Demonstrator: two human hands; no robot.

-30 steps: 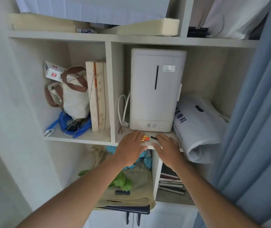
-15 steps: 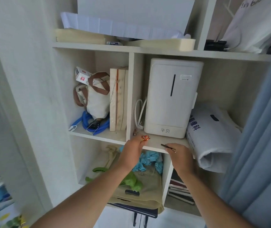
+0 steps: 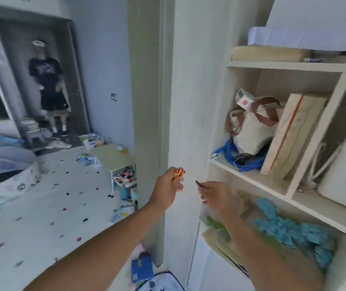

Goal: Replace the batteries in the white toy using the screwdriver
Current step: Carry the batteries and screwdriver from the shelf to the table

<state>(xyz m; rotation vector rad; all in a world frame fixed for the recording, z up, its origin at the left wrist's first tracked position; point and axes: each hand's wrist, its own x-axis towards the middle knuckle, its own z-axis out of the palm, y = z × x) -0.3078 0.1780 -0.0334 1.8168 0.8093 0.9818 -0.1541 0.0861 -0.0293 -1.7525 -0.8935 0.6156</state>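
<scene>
Left hand [image 3: 168, 186] grips orange batteries [image 3: 178, 172] at its fingertips (ends poking out); right hand [image 3: 216, 195] pinches the dark screwdriver [image 3: 199, 184], tip protruding

White shelf unit [image 3: 277, 66] at 3 o'clock, cubbies holding a canvas bag [image 3: 252, 131] and boards. Pale speckled floor [image 3: 42, 217] at 8 o'clock, small low table [image 3: 113, 156] centre-left. Grey wall [image 3: 102, 59] with mirror [image 3: 31, 80] at 10 o'clock. Soft daylight.

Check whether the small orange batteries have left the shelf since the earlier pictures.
Yes. The small orange batteries, held in the left hand, are now left of the white shelf unit.
</scene>
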